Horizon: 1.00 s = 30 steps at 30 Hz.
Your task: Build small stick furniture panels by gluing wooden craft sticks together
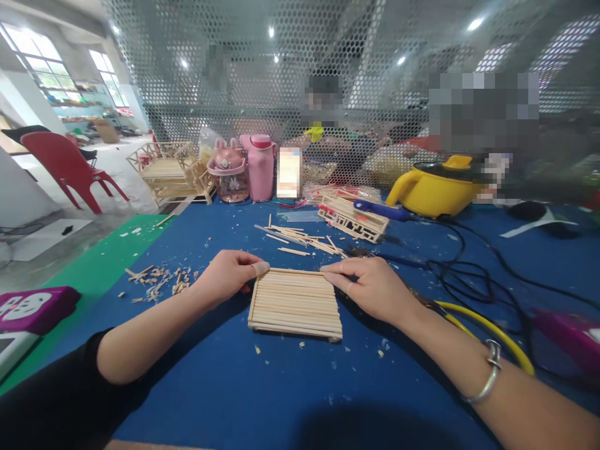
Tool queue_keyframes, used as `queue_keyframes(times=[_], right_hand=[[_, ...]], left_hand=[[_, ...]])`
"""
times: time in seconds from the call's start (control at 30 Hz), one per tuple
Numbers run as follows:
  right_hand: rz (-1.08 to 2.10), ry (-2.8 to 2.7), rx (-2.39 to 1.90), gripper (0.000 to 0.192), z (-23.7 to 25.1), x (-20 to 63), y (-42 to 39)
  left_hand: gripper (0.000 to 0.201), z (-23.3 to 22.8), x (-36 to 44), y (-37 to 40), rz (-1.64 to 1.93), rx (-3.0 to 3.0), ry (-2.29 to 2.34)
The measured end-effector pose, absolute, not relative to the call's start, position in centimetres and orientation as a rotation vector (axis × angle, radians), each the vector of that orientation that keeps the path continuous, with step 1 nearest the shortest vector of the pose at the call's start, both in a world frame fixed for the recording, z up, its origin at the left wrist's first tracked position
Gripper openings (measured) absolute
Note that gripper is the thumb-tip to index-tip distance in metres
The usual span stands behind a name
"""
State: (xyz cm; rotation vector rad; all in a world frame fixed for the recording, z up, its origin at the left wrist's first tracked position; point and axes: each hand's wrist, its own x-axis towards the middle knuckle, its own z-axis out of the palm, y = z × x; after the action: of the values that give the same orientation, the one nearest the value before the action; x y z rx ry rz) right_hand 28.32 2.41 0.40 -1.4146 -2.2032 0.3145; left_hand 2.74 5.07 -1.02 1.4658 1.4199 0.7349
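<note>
Working at blue table [210, 381]. Seeing yellow pot [431, 194] far right on it, stick model [171, 167] far left. Holding stick panel [295, 303] mid-table, between both hands. Pinching far left corner with left hand [229, 275], clamped on edge; pinching far right corner with right hand [377, 287], also clamped. Can't tell whether lying flat or slightly raised. Noting pink bottle [261, 175] far, left of center; loose sticks [293, 252] just beyond panel; wood scraps [180, 281] on left, near left hand.
</note>
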Motion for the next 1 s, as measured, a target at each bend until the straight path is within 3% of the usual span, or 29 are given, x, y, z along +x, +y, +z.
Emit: queue_keyframes(times=[0.27, 0.7, 0.9, 1.0], right_hand=[[0.694, -2.067, -1.539, 0.028, 0.7, 29.0, 2.3], [0.746, -1.904, -1.567, 0.023, 0.0, 28.7, 2.5], [1.101, -1.578, -1.44, 0.025, -0.4, 29.2, 2.9], [1.099, -1.49, -1.452, 0.022, -0.5, 29.3, 2.9]], left_hand=[[0.042, -0.9, 2.9, 4.9, 0.744, 1.442, 1.395], [0.042, -0.7, 3.1, 4.7, 0.762, 1.448, 1.409], [0.039, -0.5, 3.1, 4.5, 0.746, 1.456, 1.42], [0.039, -0.4, 3.1, 4.5, 0.731, 1.476, 1.427]])
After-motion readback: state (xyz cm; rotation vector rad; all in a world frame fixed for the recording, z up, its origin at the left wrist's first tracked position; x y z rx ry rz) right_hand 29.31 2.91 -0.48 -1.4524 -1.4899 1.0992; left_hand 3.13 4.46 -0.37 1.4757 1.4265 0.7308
